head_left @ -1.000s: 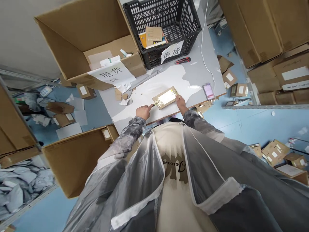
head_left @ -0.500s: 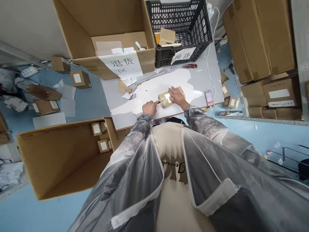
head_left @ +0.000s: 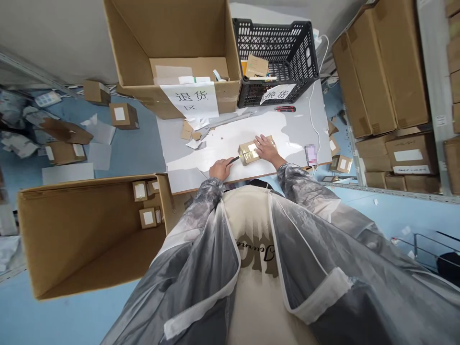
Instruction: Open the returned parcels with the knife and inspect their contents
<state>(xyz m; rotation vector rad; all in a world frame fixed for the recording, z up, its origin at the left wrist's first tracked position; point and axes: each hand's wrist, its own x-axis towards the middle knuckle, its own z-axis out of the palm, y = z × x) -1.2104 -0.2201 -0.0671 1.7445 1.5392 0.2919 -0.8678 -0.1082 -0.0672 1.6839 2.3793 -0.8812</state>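
Around mid-frame on the table (head_left: 304, 122), you're steadying the small box (head_left: 249, 158) with your right hand (head_left: 266, 149), fingers spread on top — your left hand (head_left: 220, 169) is gripping a slim dark tool (head_left: 233, 160) at its left end — and it's looking unopened so far.

Plain brown on the small oblong cardboard box (head_left: 251, 153), with shiny gold tape (head_left: 247, 156) and a white paper label (head_left: 252, 147). Black on the slim stick-like tool (head_left: 234, 159), red and black on the slender utility knife (head_left: 285, 109). Greyish white across the flat desk (head_left: 228, 143). Black lattice on the rectangular plastic crate (head_left: 247, 93).
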